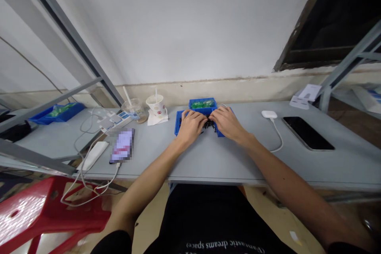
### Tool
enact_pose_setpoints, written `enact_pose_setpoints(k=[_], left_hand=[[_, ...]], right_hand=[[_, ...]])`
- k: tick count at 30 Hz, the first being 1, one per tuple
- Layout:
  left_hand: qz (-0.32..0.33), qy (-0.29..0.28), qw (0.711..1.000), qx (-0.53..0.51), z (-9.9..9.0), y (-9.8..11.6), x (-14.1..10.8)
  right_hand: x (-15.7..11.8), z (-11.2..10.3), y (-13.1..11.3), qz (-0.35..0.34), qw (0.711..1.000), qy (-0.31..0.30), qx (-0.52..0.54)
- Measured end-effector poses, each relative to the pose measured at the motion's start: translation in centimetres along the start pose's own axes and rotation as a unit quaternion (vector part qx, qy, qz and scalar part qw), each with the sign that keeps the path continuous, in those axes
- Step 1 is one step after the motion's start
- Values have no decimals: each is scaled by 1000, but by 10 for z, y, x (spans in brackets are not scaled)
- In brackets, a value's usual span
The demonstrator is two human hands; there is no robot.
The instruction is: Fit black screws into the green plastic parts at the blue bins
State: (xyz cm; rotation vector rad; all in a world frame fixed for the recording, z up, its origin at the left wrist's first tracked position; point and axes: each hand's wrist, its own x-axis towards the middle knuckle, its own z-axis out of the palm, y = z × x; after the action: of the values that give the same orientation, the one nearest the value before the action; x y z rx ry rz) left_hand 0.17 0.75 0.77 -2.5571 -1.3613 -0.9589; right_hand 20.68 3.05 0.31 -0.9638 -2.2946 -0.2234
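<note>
Both hands are close together over blue bins near the middle of the table. My left hand (191,126), fingers curled, lies over the left blue bin (177,121). My right hand (226,122) is bent over the right blue bin (220,133), its fingertips close to those of the left. Small black parts (210,124) lie between and below the fingertips. What each hand's fingers pinch is too small to make out. Behind them stands another blue bin (203,99) with green pieces in it.
At the left are a paper cup (156,105), a plastic cup (135,110), a power strip (117,121), a phone (122,145) and cables. To the right are a white charger (269,114) and a black phone (308,133). A red stool (26,210) stands lower left.
</note>
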Motion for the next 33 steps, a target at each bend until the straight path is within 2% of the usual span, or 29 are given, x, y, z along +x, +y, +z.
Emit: enact_pose_setpoints(k=[5,10,16,26,28,33], left_hand=[[-11,-4,1000,3,1,-1,0],[8,-3,1000,-7,0,0,0],[-6,-13,1000,8,-2,-1,1],[-1,-7,1000,8,-4,1,0],[-3,-17,999,30,-6,0,0],[-37,-86,986,135,-9,-3,1]], right_hand=[[-1,-2,-2,-36,999,5,36],[0,-1,-2,-20,1000,14,14],[-1,1,-1,-29,999,-14,32],[0,0,-2,-32,999,-12,27],[1,-2,-2,-10,1000,14,10],[2,-8,4,99,986,134,-15]])
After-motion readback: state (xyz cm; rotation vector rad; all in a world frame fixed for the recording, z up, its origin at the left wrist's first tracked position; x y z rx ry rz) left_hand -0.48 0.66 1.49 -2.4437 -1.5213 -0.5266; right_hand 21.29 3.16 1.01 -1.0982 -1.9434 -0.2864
